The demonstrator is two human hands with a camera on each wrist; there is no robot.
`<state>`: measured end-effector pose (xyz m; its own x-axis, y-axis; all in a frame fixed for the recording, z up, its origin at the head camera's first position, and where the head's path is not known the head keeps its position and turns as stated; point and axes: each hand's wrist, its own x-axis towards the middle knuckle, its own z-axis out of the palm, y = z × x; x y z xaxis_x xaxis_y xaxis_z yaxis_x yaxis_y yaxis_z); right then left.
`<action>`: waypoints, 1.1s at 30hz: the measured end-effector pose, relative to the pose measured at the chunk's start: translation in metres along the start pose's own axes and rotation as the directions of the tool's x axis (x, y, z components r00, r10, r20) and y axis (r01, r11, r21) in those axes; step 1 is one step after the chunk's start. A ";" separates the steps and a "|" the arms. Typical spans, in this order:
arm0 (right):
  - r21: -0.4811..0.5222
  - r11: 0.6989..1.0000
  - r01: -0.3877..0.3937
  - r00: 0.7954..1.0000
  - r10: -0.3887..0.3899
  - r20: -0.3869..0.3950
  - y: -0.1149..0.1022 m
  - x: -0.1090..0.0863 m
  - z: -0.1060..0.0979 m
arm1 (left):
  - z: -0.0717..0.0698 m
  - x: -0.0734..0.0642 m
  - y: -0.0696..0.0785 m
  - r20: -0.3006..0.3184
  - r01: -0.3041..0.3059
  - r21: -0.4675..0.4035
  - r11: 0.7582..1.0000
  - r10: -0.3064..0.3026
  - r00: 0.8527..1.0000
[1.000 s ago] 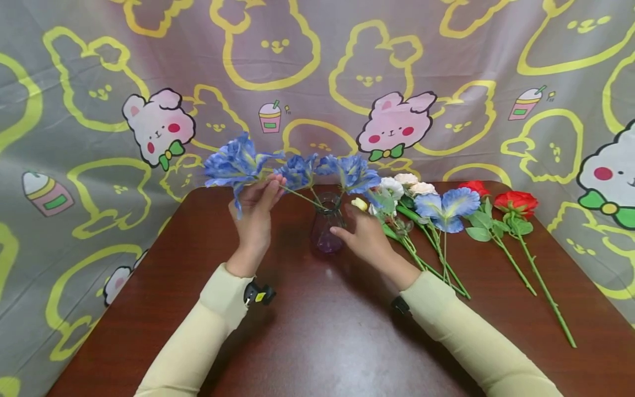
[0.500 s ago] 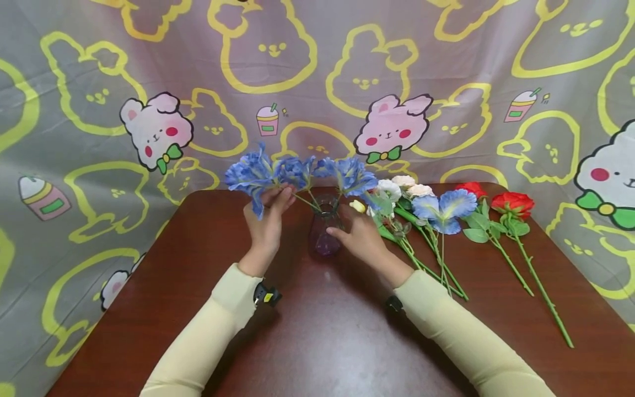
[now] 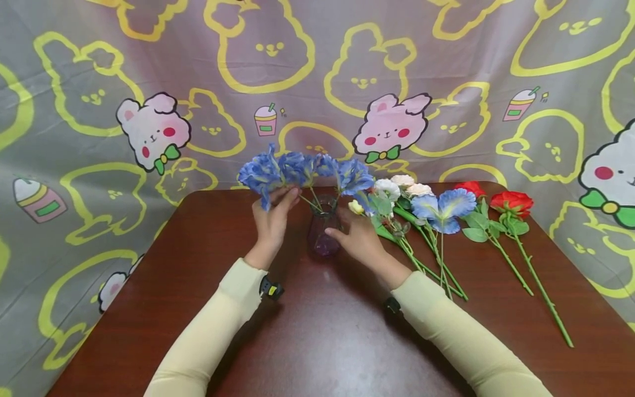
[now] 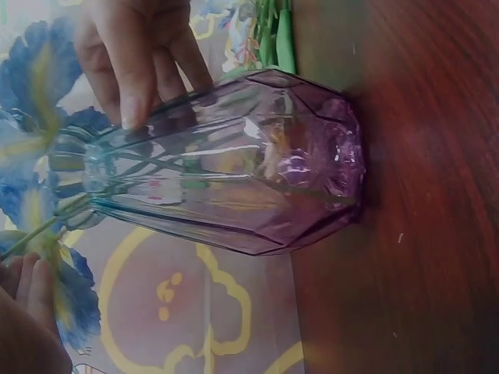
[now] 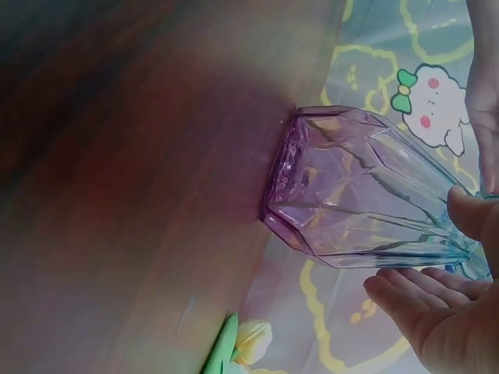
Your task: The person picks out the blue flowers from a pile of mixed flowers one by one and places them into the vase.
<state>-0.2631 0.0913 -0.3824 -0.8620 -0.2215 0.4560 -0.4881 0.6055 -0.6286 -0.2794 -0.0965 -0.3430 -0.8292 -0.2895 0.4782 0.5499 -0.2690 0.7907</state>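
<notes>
A clear faceted glass vase (image 3: 321, 238), tinted purple at its base and bluish at the neck, stands upright on the table. My left hand (image 3: 270, 219) pinches the stem of an artificial blue iris (image 3: 260, 174) just under its bloom; in the left wrist view that stem runs into the vase mouth (image 4: 74, 175). Other blue irises (image 3: 351, 175) stand in the vase, their stems visible through the glass. On the vase's right side my right hand (image 3: 364, 241) holds it near the neck, thumb (image 5: 468, 212) on one face and fingers (image 5: 409, 292) on the opposite side.
Right of the vase lie white and cream flowers (image 3: 388, 190), a yellow tulip (image 5: 253, 341) and a loose blue iris (image 3: 443, 209). Two red roses (image 3: 512, 205) lie further right. A patterned cloth (image 3: 297, 66) hangs behind the brown table (image 3: 317, 331).
My left hand has moved right, bringing its iris closer to the vase and the other blooms, its stem steeper. The right hand stays at the vase.
</notes>
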 end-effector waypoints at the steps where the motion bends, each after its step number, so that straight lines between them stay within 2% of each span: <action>1: 0.004 1.000 0.000 1.000 0.000 -0.002 0.000 0.000 0.000 | 0.000 0.000 -0.001 0.005 0.007 0.004 1.000 -0.007 1.000; 4: 0.021 1.000 0.005 1.000 -0.005 -0.009 0.001 -0.001 0.000 | 0.001 0.002 -0.005 0.016 0.038 0.013 0.999 -0.038 0.999; 8: 0.043 0.999 0.014 1.000 -0.013 -0.015 0.001 0.000 0.000 | 0.003 0.006 -0.007 0.027 0.075 -0.024 0.997 -0.074 0.997; 15: 0.121 0.992 0.031 0.999 -0.027 -0.035 0.001 0.000 0.001 | 0.003 0.011 -0.013 0.079 0.057 0.042 0.998 -0.060 0.995; 20: 0.168 0.985 0.040 0.998 -0.032 -0.052 0.002 0.001 0.003 | 0.004 0.013 -0.017 0.109 0.074 0.070 0.995 -0.081 0.991; 24: 0.154 0.987 0.034 0.997 -0.023 -0.074 0.002 0.000 0.003 | 0.005 0.015 -0.020 0.143 0.053 0.139 0.989 -0.074 0.987; 27: 0.113 0.993 0.033 0.996 -0.023 -0.084 0.003 -0.002 0.004 | 0.006 0.014 -0.018 0.166 0.022 0.222 0.975 -0.060 0.984; 30: 0.092 0.994 0.055 0.995 -0.047 -0.091 0.004 -0.002 0.004 | 0.010 0.009 -0.007 0.173 0.004 0.305 0.952 -0.059 0.983; 33: 0.081 0.993 0.083 0.992 -0.075 -0.098 0.006 -0.002 0.004 | 0.014 0.004 0.005 0.167 0.017 0.355 0.935 -0.081 0.983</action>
<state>-0.2645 0.0923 -0.3894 -0.8054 -0.1900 0.5615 -0.5674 0.5214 -0.6373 -0.2819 -0.0863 -0.3320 -0.8759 -0.1097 0.4698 0.4647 0.0698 0.8827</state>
